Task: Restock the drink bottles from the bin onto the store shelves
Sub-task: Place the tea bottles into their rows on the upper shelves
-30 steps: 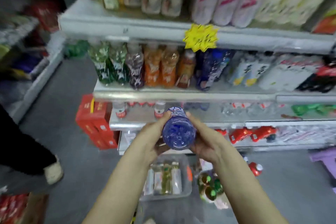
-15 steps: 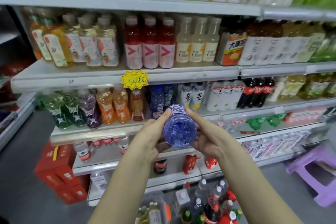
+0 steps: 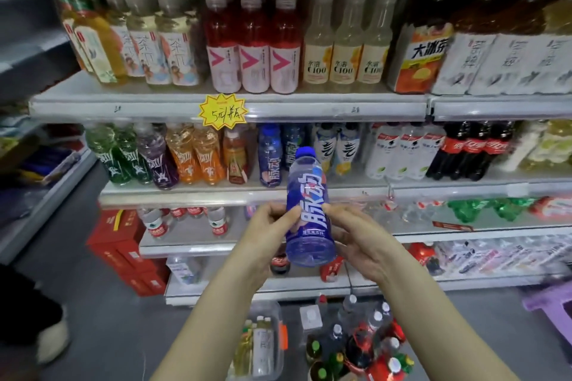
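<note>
In front of the middle shelf (image 3: 185,196), upright between both hands: one blue drink bottle (image 3: 308,204), cap uppermost. We judge it full, so moderately heavy; walls stiff while sealed; film label smooth and apt to slip. Best hold, in our view: mid-body, never the cap alone. Left hand (image 3: 263,235): fingers curled, pinching the label's left side. Right hand (image 3: 359,238): fingers curled against the right side. Both forearms reach forward from the near edge, meeting at the bottle. Matching blue bottles (image 3: 269,158) stand on that shelf, just left of the cap; we take that row as its place.
</note>
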### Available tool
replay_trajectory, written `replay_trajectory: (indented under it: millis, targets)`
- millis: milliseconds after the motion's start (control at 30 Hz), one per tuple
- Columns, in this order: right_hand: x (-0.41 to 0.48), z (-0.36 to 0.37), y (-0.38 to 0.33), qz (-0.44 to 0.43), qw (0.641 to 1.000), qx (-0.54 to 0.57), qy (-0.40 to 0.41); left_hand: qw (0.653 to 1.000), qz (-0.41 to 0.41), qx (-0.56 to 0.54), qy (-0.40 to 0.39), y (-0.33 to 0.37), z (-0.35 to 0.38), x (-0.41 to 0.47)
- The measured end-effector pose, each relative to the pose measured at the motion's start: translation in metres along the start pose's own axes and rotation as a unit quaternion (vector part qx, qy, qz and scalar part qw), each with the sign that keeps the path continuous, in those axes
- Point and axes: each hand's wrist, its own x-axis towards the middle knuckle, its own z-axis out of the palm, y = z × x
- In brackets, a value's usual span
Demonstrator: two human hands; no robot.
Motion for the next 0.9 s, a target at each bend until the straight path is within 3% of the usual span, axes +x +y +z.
replay_trajectory:
  millis: [400,600,900]
  targets:
    - [0.137,0.006,0.026,-0.014,0.997,-0.037,0.071,0.999,-0.045,-0.001,-0.017,-0.035,-0.030,0.143]
    - [0.201,-0.009,0.050,-0.071,0.990,-0.055,0.107,0.999,0.006,0.033,-0.031,-0.057,-0.029,0.198]
    - [0.246,-0.031,0.070,-0.132,0.985,-0.076,0.079,0.991,0.123,0.054,0.022,-0.097,-0.022,0.251]
